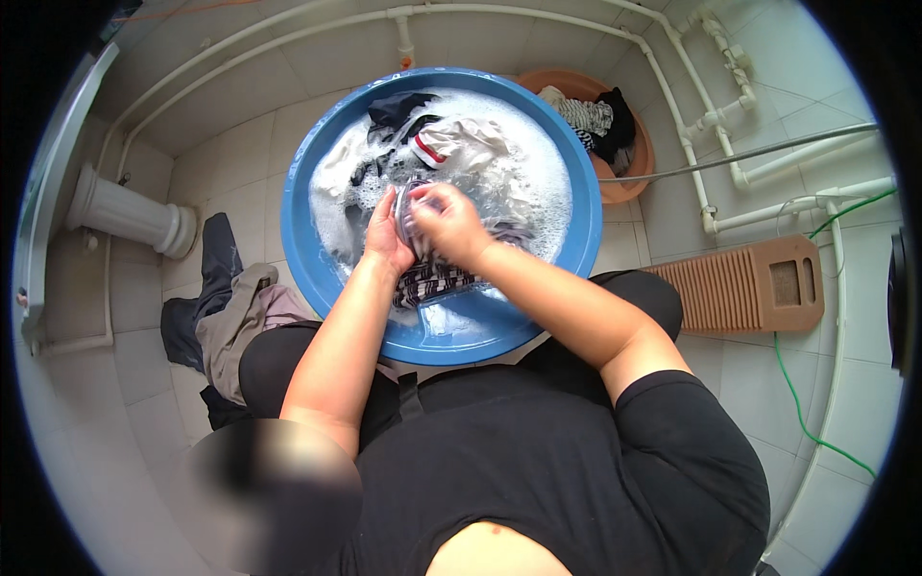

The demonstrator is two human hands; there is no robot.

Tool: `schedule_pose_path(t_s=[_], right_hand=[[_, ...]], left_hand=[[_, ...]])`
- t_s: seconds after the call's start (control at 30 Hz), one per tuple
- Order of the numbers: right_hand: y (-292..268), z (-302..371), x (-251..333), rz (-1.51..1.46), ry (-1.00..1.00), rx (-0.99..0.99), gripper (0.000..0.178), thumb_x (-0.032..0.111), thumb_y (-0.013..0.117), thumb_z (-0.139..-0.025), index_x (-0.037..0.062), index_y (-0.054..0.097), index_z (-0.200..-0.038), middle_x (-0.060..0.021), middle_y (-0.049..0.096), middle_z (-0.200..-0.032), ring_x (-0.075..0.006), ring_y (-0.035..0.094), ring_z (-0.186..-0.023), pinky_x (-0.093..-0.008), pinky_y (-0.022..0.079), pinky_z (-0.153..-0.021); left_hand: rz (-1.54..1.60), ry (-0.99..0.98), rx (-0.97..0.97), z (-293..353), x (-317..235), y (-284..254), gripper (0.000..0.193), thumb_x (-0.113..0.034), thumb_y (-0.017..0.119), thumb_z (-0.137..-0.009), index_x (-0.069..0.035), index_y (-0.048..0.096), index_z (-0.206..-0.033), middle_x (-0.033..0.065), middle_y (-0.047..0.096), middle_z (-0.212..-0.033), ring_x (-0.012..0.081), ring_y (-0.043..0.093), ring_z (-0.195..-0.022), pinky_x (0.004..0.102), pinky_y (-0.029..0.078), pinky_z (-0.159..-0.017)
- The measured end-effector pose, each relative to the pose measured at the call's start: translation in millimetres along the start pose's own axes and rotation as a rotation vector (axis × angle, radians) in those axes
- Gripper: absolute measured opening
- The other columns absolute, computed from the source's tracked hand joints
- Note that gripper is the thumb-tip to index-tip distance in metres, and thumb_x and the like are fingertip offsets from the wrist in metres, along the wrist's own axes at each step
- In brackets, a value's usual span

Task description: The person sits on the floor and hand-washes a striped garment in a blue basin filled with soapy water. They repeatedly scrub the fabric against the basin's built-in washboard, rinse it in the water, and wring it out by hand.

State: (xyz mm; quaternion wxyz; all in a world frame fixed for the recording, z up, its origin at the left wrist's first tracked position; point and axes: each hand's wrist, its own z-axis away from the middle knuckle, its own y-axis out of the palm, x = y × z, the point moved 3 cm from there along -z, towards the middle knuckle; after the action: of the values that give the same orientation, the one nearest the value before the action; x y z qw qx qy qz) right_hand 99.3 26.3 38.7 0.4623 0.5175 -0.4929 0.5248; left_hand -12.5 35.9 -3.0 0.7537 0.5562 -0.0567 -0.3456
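Over the large blue basin [298, 206] of sudsy water, both my hands work on a dark-and-white striped garment [437, 285]. My left hand [386, 238] is closed along the left side of a bunched fold. My right hand [448, 225] has its fingers curled onto the same fold from the right. The garment's lower part hangs in the water near the basin's front. Beyond my hands float a whitish garment [475, 137] with a red-edged band and a dark piece of clothing [399, 113], partly under foam.
An orange basin [642, 178] with clothes stands at the back right. A brown washboard [735, 288] lies to my right, near a green cord [802, 408]. Clothes [230, 307] are heaped on the floor at left, by a white pedestal [134, 213]. White pipes [499, 10] run along the walls.
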Motion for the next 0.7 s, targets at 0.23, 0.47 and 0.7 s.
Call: schedule_pose_path(t_s=[0.23,0.47,0.7], right_hand=[[30.6,46.6,57.0,0.529,-0.716,0.182,0.022,0.024,0.065,-0.067,0.0076,0.056,-0.079,-0.0096,0.058,-0.081,-0.0293,0.059,-0.074,-0.0373,0.048,-0.063],[-6.1,0.2,13.2,0.469,-0.223,-0.194,0.019,0.022,0.059,-0.074,0.0035,0.060,-0.071,-0.0178,0.060,-0.075,-0.0342,0.058,-0.070,-0.0381,0.048,-0.063],[3.2,8.3,12.5,0.481,-0.376,-0.026,0.021,0.026,0.058,-0.075,0.0055,0.060,-0.076,-0.0164,0.059,-0.076,-0.0353,0.058,-0.071,-0.0389,0.047,-0.063]], left_hand=[[-0.226,0.048,-0.162,8.9,7.8,0.2,0.040,-0.041,0.041,-0.092,-0.006,0.060,-0.096,0.0099,0.064,-0.086,0.0233,0.061,-0.084,0.0396,0.048,-0.082],[-0.074,0.052,-0.362,10.9,30.1,20.8,0.037,-0.037,0.036,-0.093,-0.007,0.057,-0.101,0.0089,0.062,-0.098,0.0240,0.060,-0.089,0.0379,0.049,-0.080],[-0.158,0.202,-0.498,16.7,20.8,17.1,0.034,-0.032,0.034,-0.091,-0.008,0.057,-0.089,0.0085,0.062,-0.084,0.0232,0.060,-0.075,0.0379,0.049,-0.072]])
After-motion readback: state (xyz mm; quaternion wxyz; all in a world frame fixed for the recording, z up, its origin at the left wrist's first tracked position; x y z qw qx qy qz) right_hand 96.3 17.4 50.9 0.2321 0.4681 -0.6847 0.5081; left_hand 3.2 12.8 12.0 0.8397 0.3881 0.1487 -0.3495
